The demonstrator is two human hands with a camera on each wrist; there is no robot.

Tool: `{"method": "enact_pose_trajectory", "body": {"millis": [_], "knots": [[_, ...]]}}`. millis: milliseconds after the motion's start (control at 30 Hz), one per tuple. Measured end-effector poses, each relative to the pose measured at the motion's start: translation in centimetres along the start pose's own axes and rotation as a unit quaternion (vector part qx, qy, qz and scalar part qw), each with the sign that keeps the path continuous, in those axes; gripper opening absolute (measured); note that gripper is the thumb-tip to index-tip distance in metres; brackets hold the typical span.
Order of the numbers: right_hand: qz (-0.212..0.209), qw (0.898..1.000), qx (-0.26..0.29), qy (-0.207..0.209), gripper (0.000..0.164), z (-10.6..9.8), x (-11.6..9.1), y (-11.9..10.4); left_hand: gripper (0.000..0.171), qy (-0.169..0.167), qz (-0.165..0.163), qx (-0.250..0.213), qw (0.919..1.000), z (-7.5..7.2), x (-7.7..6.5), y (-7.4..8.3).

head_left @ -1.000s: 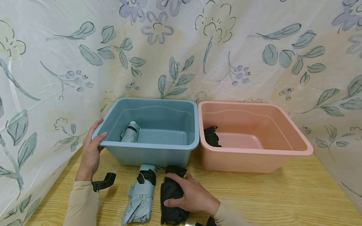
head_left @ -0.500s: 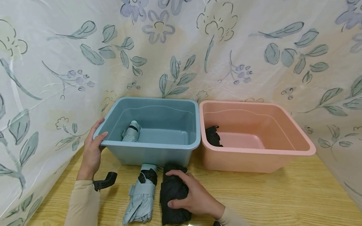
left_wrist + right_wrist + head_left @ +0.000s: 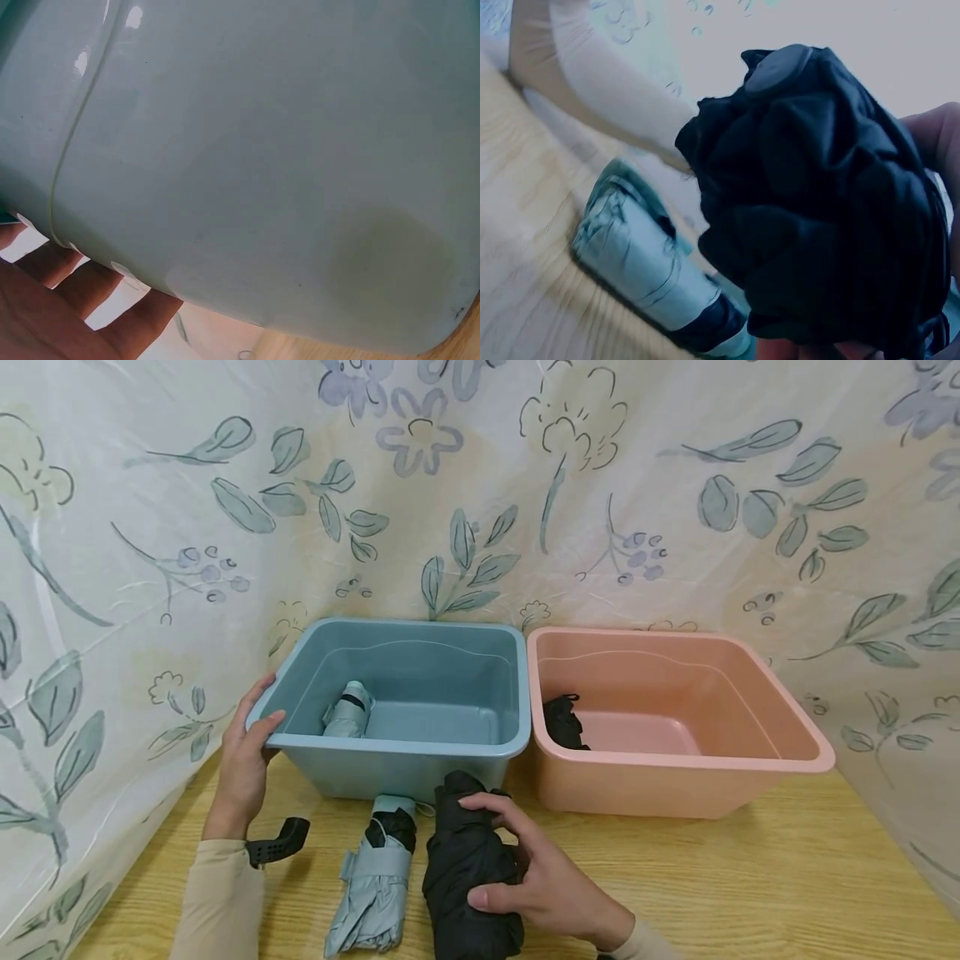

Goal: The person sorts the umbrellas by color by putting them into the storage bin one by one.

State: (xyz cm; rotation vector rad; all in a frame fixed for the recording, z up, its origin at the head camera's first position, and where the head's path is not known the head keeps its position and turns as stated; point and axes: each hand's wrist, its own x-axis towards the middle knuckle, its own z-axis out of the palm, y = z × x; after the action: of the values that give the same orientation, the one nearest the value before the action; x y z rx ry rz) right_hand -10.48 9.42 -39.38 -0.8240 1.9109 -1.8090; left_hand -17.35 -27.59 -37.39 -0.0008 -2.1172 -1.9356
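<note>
My right hand [image 3: 543, 877] grips a folded black umbrella [image 3: 468, 877] from its right side, thumb near the lower part and fingers over the top. In the right wrist view the black umbrella [image 3: 825, 202] fills the middle, its end raised toward the camera. Left of it lies a folded light blue-grey umbrella [image 3: 375, 877] on the wooden table. My left hand [image 3: 247, 747] holds the left rim of the blue bin [image 3: 405, 749], thumb over the edge. The left wrist view shows the fingers [image 3: 94, 289] against the bin's outer wall [image 3: 262, 165].
A pink bin [image 3: 675, 762] stands to the right of the blue one, with a black folded item [image 3: 564, 722] inside. Another light blue-grey umbrella [image 3: 348, 710] lies in the blue bin. A floral curtain [image 3: 480, 485] hangs behind both bins, above the wooden table [image 3: 675, 885].
My right hand has closed around the black umbrella and lifted it, shifting slightly to the right. The left hand stays on the blue bin's rim.
</note>
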Motion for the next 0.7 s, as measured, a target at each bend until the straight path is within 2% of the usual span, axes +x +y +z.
{"method": "enact_pose_trajectory", "body": {"millis": [133,400,633,700], "knots": [[-0.019,0.999,0.047,-0.008,0.069,-0.2,-0.5,-1.0,0.054,0.000,-0.003,0.003,1.0000,0.0,0.0,0.1],[-0.065,0.996,0.056,-0.008,0.072,-1.5,-1.4,-3.1,0.054,0.001,-0.003,0.011,0.9999,0.0,0.1,0.0],[-0.107,0.989,0.097,-0.034,0.079,-3.5,-1.9,-5.3,0.054,-0.003,-0.003,0.008,1.0000,0.0,0.0,0.0],[-0.115,0.989,0.093,-0.030,0.080,-4.2,-2.1,-6.0,0.054,-0.004,-0.004,0.009,0.9999,0.0,0.0,0.0]]}}
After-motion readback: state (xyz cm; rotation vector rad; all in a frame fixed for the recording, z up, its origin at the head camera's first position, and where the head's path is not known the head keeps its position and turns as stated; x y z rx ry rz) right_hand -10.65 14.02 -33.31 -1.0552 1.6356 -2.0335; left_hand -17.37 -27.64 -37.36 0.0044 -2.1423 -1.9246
